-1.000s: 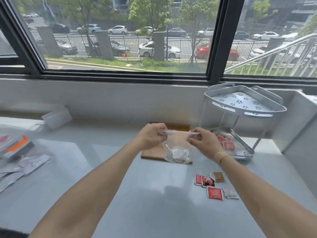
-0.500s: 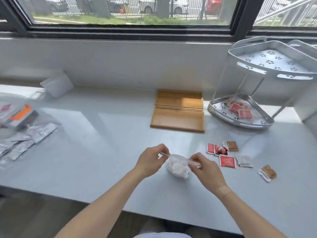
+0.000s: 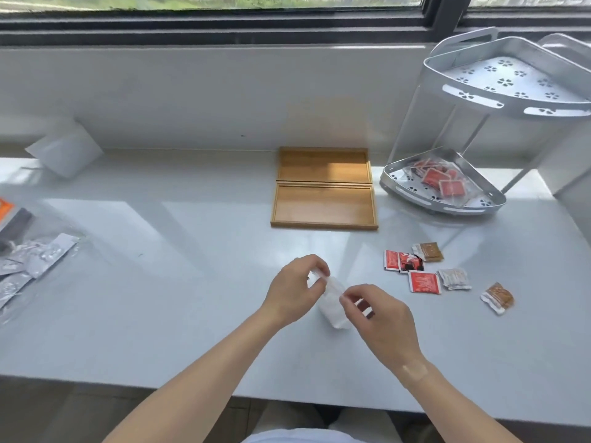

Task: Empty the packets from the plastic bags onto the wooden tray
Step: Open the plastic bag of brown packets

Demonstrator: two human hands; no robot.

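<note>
A small clear plastic bag with white packets inside hangs between my hands, low over the grey counter. My left hand pinches the bag's top edge on the left. On the right, my right hand pinches the same edge. The wooden tray, with two shallow compartments holding nothing, lies farther back on the counter, beyond my hands.
Several loose red, white and brown packets lie to the right of my hands. A grey two-tier rack at the back right holds a bag of red packets. Silver packets and bags lie at the far left. The counter's front edge runs below my forearms.
The view has tilted down from the window to the counter. Both hands brought the bag back from over the tray toward the counter's front, and they now hold it closer together.
</note>
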